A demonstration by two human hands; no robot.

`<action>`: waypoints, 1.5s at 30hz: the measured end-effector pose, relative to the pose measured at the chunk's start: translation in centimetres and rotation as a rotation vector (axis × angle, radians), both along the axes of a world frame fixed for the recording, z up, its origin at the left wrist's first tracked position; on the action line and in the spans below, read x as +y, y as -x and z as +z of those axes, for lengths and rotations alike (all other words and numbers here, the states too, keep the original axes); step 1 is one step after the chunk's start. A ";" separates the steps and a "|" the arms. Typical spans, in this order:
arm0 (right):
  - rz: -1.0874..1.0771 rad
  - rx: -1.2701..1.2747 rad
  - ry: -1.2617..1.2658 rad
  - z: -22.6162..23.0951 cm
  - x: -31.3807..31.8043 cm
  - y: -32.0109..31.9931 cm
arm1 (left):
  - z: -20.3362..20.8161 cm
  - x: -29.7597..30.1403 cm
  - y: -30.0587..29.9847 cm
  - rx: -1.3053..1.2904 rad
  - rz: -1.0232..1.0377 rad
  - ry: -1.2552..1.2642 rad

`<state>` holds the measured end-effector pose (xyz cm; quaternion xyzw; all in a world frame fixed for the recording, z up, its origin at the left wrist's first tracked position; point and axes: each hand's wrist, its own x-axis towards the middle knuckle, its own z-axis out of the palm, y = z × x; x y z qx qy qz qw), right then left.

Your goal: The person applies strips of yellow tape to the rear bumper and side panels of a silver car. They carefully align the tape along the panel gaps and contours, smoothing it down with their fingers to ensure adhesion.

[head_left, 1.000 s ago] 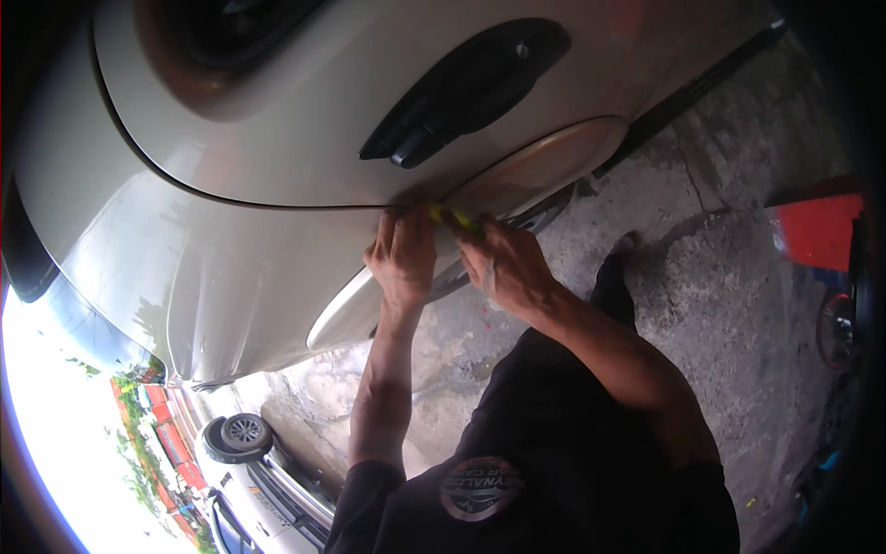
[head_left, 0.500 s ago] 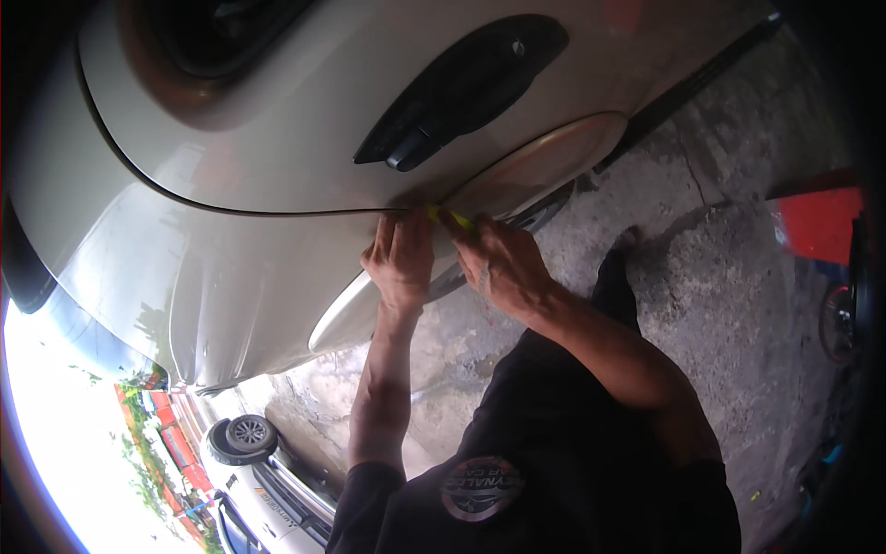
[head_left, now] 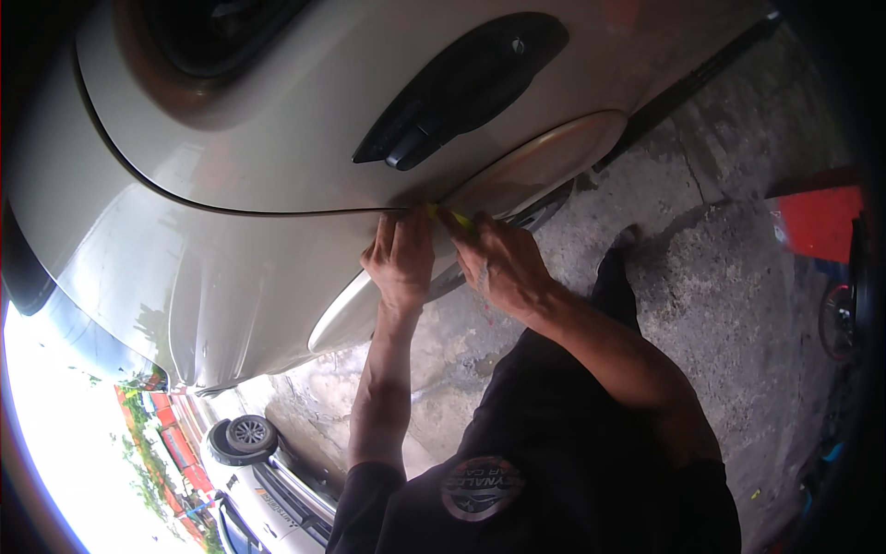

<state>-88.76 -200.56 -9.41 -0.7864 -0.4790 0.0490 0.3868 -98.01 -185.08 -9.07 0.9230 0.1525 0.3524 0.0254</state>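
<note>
A light beige car door [head_left: 268, 157] fills the upper part of the view, with a black door handle [head_left: 466, 88] on it. Its lower seam runs to where both hands meet. My left hand [head_left: 399, 258] is closed, its curled fingers pressed at the seam; whatever they pinch is hidden. Just beside it, my right hand [head_left: 503, 268] grips a small bright yellow-green piece [head_left: 438, 214], whose end touches the seam between the two hands. The kind of piece cannot be made out. A beige raised arch trim [head_left: 554, 157] curves away to the right of the hands.
Rough concrete floor [head_left: 711, 286] lies below the car. A red box-like object [head_left: 821, 222] stands at the far right, near a small wheel [head_left: 837, 319]. At the lower left is another white vehicle [head_left: 268, 503] with a spare tyre [head_left: 247, 434].
</note>
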 end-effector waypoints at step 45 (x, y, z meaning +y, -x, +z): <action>0.089 0.415 -0.154 -0.7 -2.4 0.2 | 1.8 -5.2 1.2 0.370 0.119 0.482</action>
